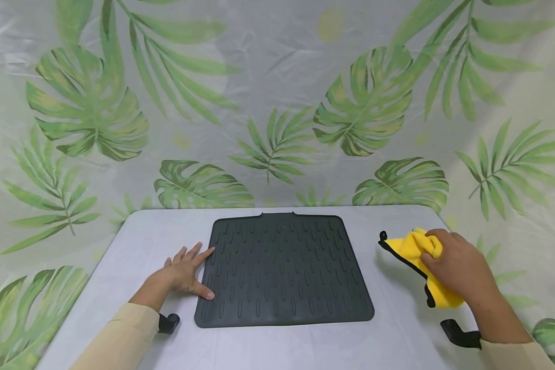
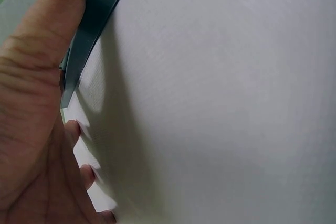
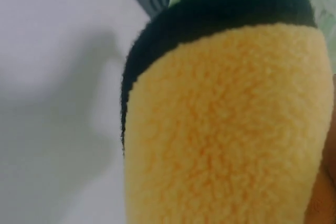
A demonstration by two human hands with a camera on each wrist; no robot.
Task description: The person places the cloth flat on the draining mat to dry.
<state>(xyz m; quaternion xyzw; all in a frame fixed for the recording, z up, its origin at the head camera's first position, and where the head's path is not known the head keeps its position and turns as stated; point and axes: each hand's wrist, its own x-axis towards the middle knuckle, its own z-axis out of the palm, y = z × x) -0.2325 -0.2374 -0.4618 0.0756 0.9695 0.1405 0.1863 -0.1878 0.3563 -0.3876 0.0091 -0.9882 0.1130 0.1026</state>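
A dark grey rubber mat (image 1: pixel 284 272) with raised ridges lies flat on the white table, a small tab at its far edge. My left hand (image 1: pixel 185 272) rests at the mat's left side, fingers spread, with thumb and index fingertip touching its border. In the left wrist view the mat's edge (image 2: pixel 97 22) shows beside the thumb. Off to the right of the mat, my right hand (image 1: pixel 460 267) grips a bunched yellow cloth (image 1: pixel 409 249) with black trim and a small black loop. The cloth's fluffy pile (image 3: pixel 220 124) fills much of the right wrist view.
The white-covered table (image 1: pixel 259 349) extends around the mat on both sides and in front. Behind it hangs a pale backdrop (image 1: pixel 277 77) printed with green leaves. Black wrist mounts (image 1: pixel 460 334) stick out near both sleeves.
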